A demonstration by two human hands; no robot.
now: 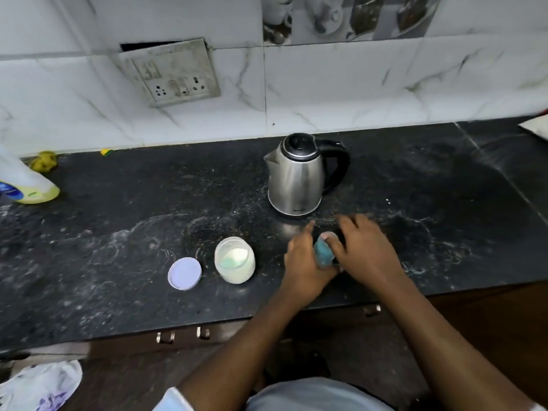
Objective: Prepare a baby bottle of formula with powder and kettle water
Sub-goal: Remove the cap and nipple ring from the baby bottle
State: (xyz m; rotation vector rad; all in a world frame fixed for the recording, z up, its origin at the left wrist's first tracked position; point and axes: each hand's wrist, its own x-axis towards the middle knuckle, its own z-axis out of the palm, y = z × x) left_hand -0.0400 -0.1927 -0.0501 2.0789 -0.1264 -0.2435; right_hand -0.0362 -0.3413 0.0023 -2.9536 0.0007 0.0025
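A steel kettle with a black lid and handle stands on the dark stone counter. In front of it, both hands close around a small teal baby bottle. My left hand grips its left side, and my right hand covers its top and right side, so most of the bottle is hidden. An open clear jar of white powder with a green scoop inside sits left of the hands. Its lilac lid lies flat beside it.
A white and yellow bottle stands at the far left, with a yellow cloth behind it. A wall socket plate hangs on the tiled wall. The counter's front edge has drawer handles below. A plastic bag lies low left.
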